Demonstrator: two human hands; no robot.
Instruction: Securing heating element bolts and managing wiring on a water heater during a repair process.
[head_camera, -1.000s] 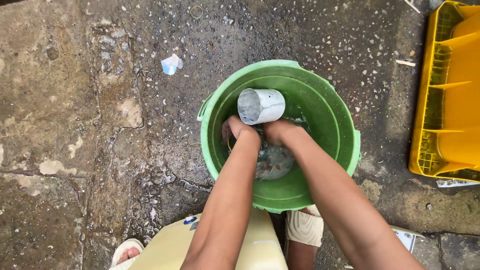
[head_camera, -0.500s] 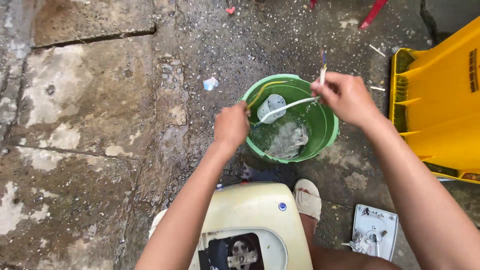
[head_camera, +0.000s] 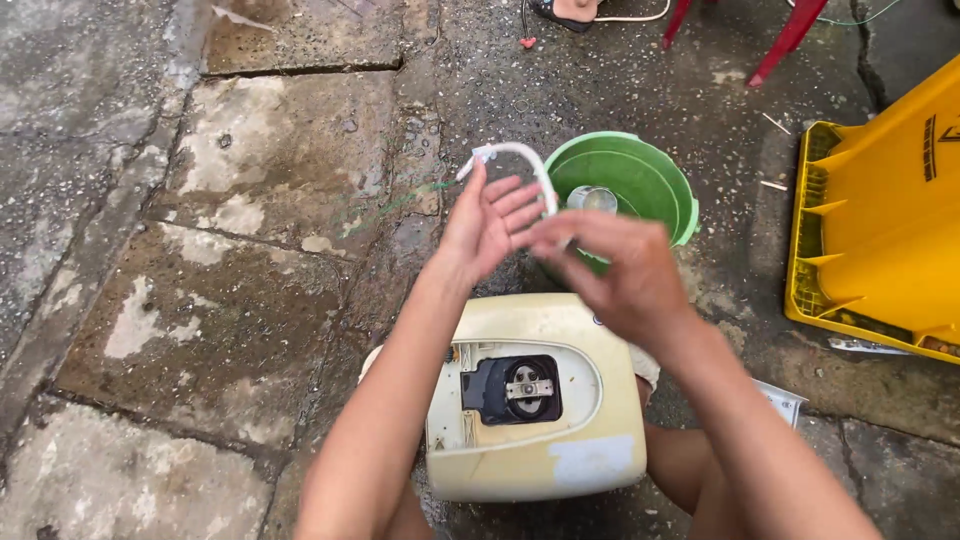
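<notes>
Hands lifted from the bucket, now over the cream housing (head_camera: 535, 400).
Right hand (head_camera: 615, 275) fingers pinch a curved white tube (head_camera: 520, 160) mid-frame; left hand (head_camera: 490, 225) lies open-palmed against it; green bucket (head_camera: 650, 180) sits beyond.
</notes>
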